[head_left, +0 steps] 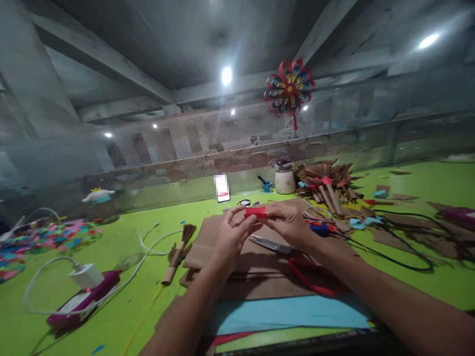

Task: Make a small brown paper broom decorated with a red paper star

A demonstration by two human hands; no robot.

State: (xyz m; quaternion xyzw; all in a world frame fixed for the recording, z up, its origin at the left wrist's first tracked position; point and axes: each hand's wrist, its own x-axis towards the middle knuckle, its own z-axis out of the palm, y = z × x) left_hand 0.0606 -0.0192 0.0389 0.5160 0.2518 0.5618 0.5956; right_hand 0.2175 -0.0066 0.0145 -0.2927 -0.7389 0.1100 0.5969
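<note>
A small folded piece of red paper (256, 212) is held up between both hands over the middle of the table. My left hand (235, 232) pinches its left end, and my right hand (287, 222) has its fingers closed on the right end. Beneath them lies a stack of brown paper (245, 284). Scissors with red handles (272, 244) rest on the stack, close under my right hand. Light blue paper (285, 314) lies at the near side of the stack, with a bit of red paper below it.
A brown paper bundle (176, 259), white cable and purple power strip (87, 301) are left. Coloured scraps (67, 237) lie far left. A phone (222, 190), jar (285, 178) and paper fans (326, 180) stand behind; black cables (408, 247) run right.
</note>
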